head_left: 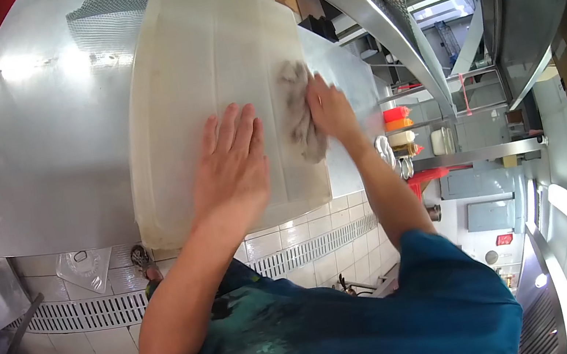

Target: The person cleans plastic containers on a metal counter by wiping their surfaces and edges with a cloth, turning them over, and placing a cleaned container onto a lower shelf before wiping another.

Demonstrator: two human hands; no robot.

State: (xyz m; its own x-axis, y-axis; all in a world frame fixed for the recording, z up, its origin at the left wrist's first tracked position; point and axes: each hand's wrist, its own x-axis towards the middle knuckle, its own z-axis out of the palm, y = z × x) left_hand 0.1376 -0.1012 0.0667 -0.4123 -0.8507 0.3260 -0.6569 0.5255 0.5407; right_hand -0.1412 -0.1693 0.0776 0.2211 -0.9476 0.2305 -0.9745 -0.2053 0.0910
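Note:
A large translucent, off-white plastic sheet or lid (172, 83) lies on the steel table (50, 154) in front of me. My left hand (233, 163) rests flat on it near its lower middle, fingers stretched out and holding nothing. At the right edge of the plastic, my right hand (330, 106) is closed on a crumpled grey-beige cloth (302, 118), which lies against the surface. Part of the cloth is blurred.
Grey mesh (102, 16) lies at the table's far side. Squeeze bottles (397, 124) stand on the right beneath a steel frame (385, 20). A clear plastic bag (87, 269) is at lower left, near the floor drain grate (90, 313).

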